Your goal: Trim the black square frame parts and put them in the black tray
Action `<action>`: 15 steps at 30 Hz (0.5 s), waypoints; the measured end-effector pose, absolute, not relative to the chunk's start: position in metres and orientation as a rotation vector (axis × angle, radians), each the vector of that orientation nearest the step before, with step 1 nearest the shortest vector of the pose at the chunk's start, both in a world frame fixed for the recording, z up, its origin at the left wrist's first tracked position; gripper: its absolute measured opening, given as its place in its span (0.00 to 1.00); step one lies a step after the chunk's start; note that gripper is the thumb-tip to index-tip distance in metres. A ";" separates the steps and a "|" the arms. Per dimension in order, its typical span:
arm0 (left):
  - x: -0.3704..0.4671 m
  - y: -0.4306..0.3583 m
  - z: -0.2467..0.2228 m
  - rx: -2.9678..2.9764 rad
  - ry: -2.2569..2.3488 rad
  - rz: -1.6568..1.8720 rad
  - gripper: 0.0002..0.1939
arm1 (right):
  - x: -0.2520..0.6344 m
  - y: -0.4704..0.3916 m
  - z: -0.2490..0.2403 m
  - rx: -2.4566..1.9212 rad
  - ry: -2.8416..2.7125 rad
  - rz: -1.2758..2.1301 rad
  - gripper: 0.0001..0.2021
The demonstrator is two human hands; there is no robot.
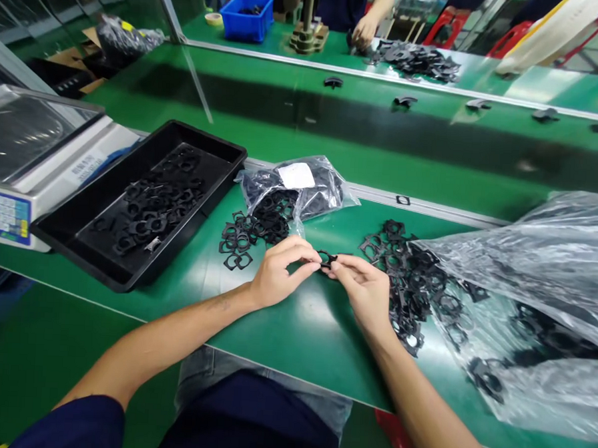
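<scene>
Over the green worktop, my left hand (282, 270) and my right hand (366, 291) pinch a small black ring-shaped plastic part (326, 257) between them, one at each side. The fingertips cover much of its edge. Just beyond my left hand lies a pile of similar black rings (248, 231), partly spilling from a clear plastic bag (323, 192) with a white label. Close to my right hand is a larger heap of black parts (406, 276), running into a big clear plastic bag (537, 263).
On the left stand a black tray (89, 253) with many black rings and a weighing scale (11, 169). Beyond the worktop, a green belt (265, 108) carries several black parts. A co-worker's hand (365, 32) is at the far table, near a blue bin (245, 17).
</scene>
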State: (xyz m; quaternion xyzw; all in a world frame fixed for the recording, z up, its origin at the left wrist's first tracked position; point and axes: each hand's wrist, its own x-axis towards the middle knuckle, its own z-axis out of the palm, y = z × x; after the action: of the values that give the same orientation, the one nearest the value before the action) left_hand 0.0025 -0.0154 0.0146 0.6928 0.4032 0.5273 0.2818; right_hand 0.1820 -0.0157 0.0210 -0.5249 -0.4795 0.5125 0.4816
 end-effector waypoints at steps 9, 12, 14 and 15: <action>0.002 -0.011 0.013 1.798 1.194 1.427 0.07 | 0.178 -0.021 0.025 -1.242 -1.145 1.289 0.16; 0.003 -0.012 0.013 1.803 1.196 1.446 0.07 | 0.178 -0.021 0.026 -1.225 -1.150 1.307 0.16; 0.003 -0.012 0.013 1.808 1.204 1.462 0.06 | 0.179 -0.021 0.027 -1.217 -1.156 1.327 0.17; 0.003 -0.013 0.013 1.813 1.211 1.467 0.06 | 0.179 -0.021 0.027 -1.214 -1.158 1.338 0.17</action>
State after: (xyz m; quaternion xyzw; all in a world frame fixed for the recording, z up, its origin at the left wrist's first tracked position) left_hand 0.0028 -0.0125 0.0130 0.6673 0.4456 0.5401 0.2540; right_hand 0.1786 -0.0214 0.0269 -0.4971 -0.4741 0.5477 0.4776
